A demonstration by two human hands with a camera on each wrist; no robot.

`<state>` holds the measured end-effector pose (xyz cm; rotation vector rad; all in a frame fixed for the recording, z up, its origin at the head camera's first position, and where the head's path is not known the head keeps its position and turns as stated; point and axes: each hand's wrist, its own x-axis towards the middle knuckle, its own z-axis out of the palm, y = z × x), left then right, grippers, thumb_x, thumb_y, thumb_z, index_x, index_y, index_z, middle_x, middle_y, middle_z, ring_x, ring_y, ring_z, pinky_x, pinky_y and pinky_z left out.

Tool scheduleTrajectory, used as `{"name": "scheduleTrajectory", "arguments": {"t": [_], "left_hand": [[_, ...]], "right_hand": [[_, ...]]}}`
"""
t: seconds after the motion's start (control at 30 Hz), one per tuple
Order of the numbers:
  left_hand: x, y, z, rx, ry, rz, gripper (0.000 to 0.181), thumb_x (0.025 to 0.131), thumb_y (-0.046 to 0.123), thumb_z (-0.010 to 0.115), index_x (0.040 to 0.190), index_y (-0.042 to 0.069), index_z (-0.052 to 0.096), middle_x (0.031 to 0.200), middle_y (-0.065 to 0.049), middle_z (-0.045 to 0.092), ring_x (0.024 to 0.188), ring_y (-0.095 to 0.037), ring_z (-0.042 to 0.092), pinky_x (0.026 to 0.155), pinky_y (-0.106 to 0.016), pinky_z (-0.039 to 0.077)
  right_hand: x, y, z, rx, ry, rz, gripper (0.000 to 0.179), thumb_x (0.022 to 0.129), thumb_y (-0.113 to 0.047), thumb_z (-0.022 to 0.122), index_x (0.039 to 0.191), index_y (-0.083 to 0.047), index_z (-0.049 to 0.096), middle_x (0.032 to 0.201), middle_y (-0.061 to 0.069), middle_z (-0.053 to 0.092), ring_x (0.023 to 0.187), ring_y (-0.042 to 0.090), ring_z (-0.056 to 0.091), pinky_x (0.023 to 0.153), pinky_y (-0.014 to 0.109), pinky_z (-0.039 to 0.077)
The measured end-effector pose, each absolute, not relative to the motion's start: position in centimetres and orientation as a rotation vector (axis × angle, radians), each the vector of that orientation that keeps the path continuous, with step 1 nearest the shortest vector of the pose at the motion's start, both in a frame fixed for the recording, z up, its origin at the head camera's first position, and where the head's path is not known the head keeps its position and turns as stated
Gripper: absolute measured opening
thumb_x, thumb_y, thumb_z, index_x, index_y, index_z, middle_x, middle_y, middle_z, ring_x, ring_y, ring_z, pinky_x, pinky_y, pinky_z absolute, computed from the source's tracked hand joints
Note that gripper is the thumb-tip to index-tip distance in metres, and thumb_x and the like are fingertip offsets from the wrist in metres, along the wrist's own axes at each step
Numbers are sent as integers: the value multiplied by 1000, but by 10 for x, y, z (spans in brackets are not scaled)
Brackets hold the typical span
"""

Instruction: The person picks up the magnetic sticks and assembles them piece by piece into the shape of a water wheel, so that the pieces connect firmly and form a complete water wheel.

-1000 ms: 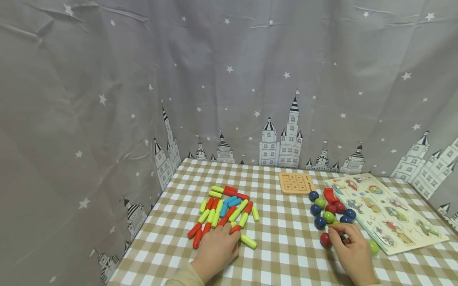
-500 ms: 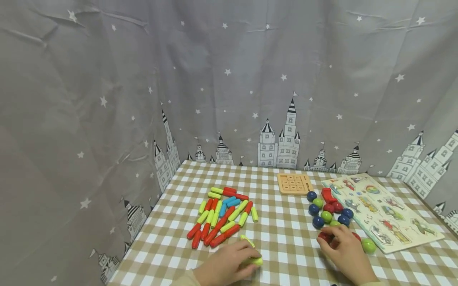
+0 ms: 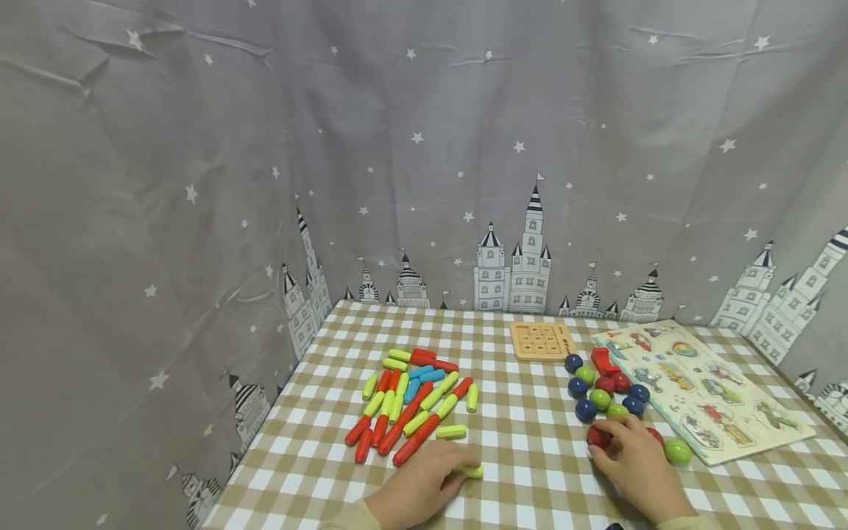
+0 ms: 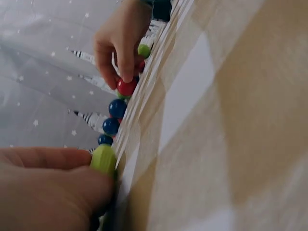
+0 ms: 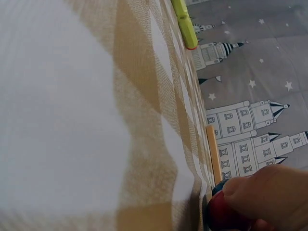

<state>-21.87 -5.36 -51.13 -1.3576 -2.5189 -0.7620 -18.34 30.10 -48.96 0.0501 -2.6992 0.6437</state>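
Note:
My left hand pinches a short lime-green ribbed stick between thumb and fingers, close over the checked cloth. In the left wrist view that stick shows between thumb and index finger. Another lime stick lies just beyond the hand. To the left rests a group of red, lime and blue sticks, some lined up end to end. My right hand holds a glossy red ball with thumb and fingertips; the right wrist view shows the thumb against the red ball.
Beyond the right hand sit several blue, green and red balls and a red block. A wooden number puzzle lies farther back. At right is a picture puzzle board. A grey castle-print curtain hangs behind the table.
My left hand has left the stick group, moving right and nearer, and now grips a lime stick. The loose lime stick has turned crosswise. My right hand has closed round the red ball.

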Motion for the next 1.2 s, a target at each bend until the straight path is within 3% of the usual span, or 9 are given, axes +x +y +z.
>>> {"name": "scheduleTrajectory", "arguments": {"t": [0.27,0.47,0.57,0.97,1.2], "left_hand": [[-217,-52,-511,-1519,-2443,-850,28,98,14,71,125,20,69,119,12,71,110,1,62,95,-19,52],[-216,-51,-512,-1569,-2400,-956,28,99,14,70,126,17,69,121,8,72,110,0,64,94,-17,51],[-216,-50,-512,-1588,-2383,-992,28,99,15,70,127,17,69,122,7,72,112,-1,64,94,-17,51],[-214,-49,-512,-1679,-2289,-1011,32,97,13,72,129,16,70,124,6,72,114,-2,64,96,-15,50],[-213,-48,-510,-1684,-2236,-955,31,95,10,74,126,15,72,121,6,72,112,-2,64,96,-11,48]], "right_hand": [[-182,296,-489,90,-2772,738,26,81,-17,85,103,-18,71,95,-2,63,76,7,56,63,24,47],[-175,271,-497,711,-2707,1288,23,87,-20,83,105,-21,69,90,-8,64,73,1,58,60,22,51],[-173,258,-501,890,-2678,1467,23,91,-23,80,110,-21,68,92,-8,65,73,0,59,59,22,52],[-164,228,-501,899,-2731,1726,24,94,-26,76,117,-21,70,107,-3,65,84,5,62,69,22,55],[-166,227,-505,914,-2662,1616,22,93,-27,77,113,-22,71,102,-6,67,79,2,61,64,23,54]]}}
